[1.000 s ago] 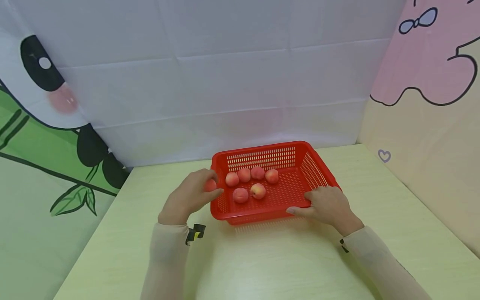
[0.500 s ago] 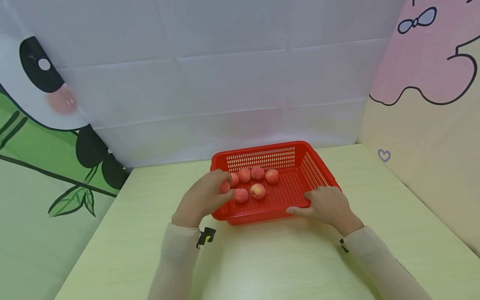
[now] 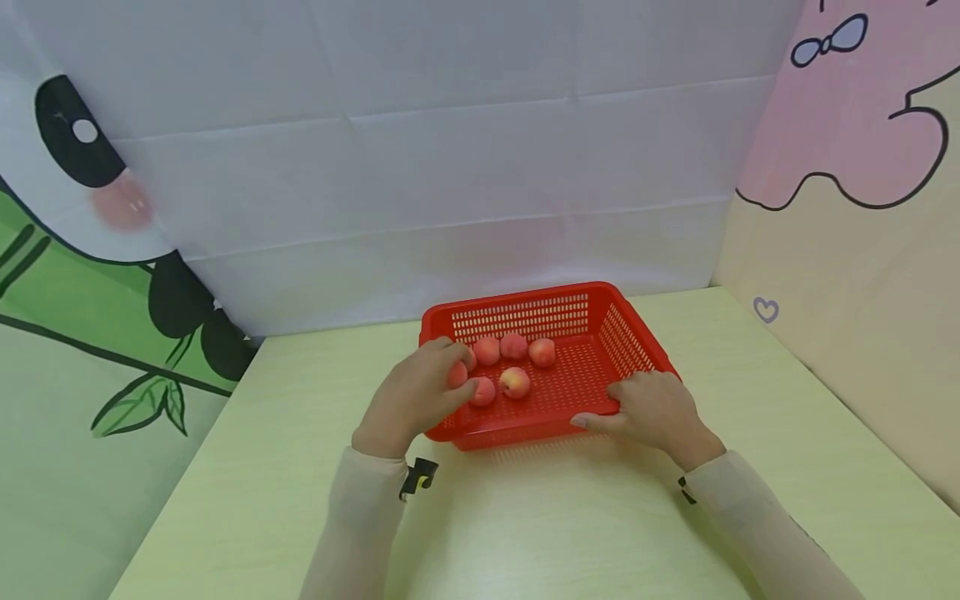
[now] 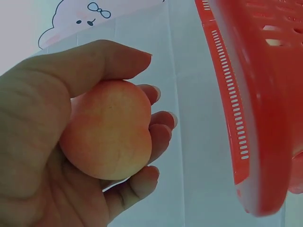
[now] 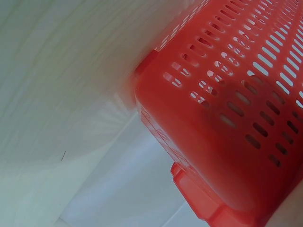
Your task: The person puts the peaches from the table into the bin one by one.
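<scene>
A red plastic basket [image 3: 517, 295] with slotted walls stands on the table and holds several peaches, among them a yellow-pink one [image 3: 515, 382]. My left hand [image 3: 412, 396] is at the basket's left rim in the head view, its fingers curled round a peach [image 4: 106, 130]. In the left wrist view the basket's wall [image 4: 265, 109] rises to the right of that hand. My right hand [image 3: 654, 413] grips the front right corner of the basket, thumb along the front rim. The right wrist view shows mostly the basket's slotted outside [image 5: 184, 127]; only a sliver of hand appears there.
The pale wooden table [image 3: 525, 533] stretches around the basket. A white cloth backdrop [image 3: 450, 192] hangs behind it. Printed cartoon panels flank both sides, with a pink figure [image 3: 832, 125] on the right.
My left hand has moved right with its peach, from outside the basket's left rim to over its left end, partly covering peaches there. The right hand keeps its grip.
</scene>
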`<state>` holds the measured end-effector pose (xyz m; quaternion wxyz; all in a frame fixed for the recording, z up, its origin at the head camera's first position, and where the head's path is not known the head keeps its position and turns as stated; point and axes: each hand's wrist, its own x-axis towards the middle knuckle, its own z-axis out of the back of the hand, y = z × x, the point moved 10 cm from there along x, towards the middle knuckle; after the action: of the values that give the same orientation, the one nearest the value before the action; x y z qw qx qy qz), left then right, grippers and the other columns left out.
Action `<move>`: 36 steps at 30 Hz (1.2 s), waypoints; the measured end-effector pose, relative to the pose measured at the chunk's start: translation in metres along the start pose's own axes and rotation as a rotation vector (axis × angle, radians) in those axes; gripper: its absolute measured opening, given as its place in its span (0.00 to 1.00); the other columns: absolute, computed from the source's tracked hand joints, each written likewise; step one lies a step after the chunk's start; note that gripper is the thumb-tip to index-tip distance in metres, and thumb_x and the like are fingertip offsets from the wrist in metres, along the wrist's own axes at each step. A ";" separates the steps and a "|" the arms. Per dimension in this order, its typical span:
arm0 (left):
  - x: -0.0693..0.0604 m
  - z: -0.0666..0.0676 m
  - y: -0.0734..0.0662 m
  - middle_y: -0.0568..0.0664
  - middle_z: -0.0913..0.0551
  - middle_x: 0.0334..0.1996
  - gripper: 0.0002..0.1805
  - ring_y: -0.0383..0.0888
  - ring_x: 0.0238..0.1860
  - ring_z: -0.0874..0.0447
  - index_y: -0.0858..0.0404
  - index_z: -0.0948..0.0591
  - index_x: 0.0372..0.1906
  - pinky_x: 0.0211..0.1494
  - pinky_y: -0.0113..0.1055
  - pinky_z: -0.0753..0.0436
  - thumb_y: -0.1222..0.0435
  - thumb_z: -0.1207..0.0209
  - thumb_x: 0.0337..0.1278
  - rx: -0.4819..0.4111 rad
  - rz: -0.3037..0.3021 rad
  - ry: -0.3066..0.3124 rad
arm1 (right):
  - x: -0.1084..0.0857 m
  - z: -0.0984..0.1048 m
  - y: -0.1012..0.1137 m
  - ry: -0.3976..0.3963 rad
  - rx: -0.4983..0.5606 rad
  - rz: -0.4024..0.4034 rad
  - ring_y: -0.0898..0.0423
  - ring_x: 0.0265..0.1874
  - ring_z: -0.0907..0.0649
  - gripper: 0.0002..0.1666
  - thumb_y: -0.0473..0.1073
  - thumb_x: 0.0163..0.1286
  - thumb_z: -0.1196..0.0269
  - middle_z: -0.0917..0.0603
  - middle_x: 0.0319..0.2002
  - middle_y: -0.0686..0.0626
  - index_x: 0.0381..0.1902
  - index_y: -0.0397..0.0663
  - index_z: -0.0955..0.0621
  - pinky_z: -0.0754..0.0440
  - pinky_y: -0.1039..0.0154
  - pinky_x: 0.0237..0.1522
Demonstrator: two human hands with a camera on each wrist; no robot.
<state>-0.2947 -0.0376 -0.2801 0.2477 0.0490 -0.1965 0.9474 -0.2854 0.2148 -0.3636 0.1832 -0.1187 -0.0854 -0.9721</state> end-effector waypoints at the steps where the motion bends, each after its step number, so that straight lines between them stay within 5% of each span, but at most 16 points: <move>1: 0.000 0.000 -0.001 0.46 0.23 0.35 0.11 0.43 0.37 0.25 0.61 0.16 0.46 0.40 0.38 0.20 0.62 0.30 0.65 -0.001 -0.001 0.001 | 0.000 0.001 0.000 -0.002 0.003 0.003 0.63 0.15 0.41 0.40 0.78 0.64 0.33 0.43 0.12 0.60 0.13 0.57 0.34 0.42 0.64 0.21; 9: 0.001 0.000 -0.009 0.51 0.22 0.42 0.22 0.47 0.42 0.23 0.64 0.21 0.54 0.48 0.41 0.15 0.70 0.26 0.55 0.015 -0.064 -0.019 | 0.000 0.001 0.000 0.000 0.009 0.000 0.63 0.15 0.41 0.40 0.78 0.63 0.33 0.43 0.12 0.61 0.13 0.57 0.35 0.42 0.64 0.22; 14: 0.003 0.001 -0.004 0.55 0.22 0.48 0.28 0.49 0.46 0.21 0.66 0.26 0.59 0.52 0.43 0.13 0.74 0.27 0.55 -0.031 -0.024 -0.033 | 0.001 -0.001 0.000 0.007 0.007 -0.003 0.63 0.15 0.39 0.39 0.78 0.63 0.34 0.41 0.12 0.60 0.14 0.57 0.33 0.40 0.63 0.22; 20: 0.004 0.002 0.000 0.56 0.25 0.47 0.24 0.48 0.41 0.23 0.68 0.28 0.56 0.48 0.41 0.15 0.75 0.32 0.58 -0.070 -0.018 -0.051 | 0.000 -0.001 0.000 0.009 0.006 -0.008 0.63 0.15 0.39 0.40 0.78 0.63 0.34 0.41 0.12 0.60 0.13 0.57 0.34 0.40 0.63 0.22; 27: 0.000 0.008 -0.004 0.59 0.30 0.56 0.23 0.55 0.56 0.24 0.66 0.23 0.58 0.56 0.47 0.13 0.74 0.31 0.59 -0.050 -0.037 -0.095 | 0.000 0.002 0.001 0.009 0.006 -0.004 0.63 0.15 0.39 0.39 0.78 0.64 0.34 0.41 0.12 0.60 0.14 0.57 0.34 0.40 0.63 0.22; 36: -0.001 0.009 -0.003 0.55 0.26 0.52 0.24 0.50 0.47 0.20 0.65 0.20 0.63 0.51 0.46 0.12 0.68 0.30 0.62 -0.001 -0.019 -0.090 | 0.000 0.002 0.002 0.015 0.004 -0.010 0.63 0.15 0.39 0.39 0.78 0.63 0.33 0.41 0.12 0.60 0.14 0.58 0.34 0.41 0.63 0.22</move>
<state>-0.2929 -0.0391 -0.2713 0.2475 0.0932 -0.2076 0.9418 -0.2845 0.2134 -0.3611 0.1790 -0.1107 -0.0865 -0.9738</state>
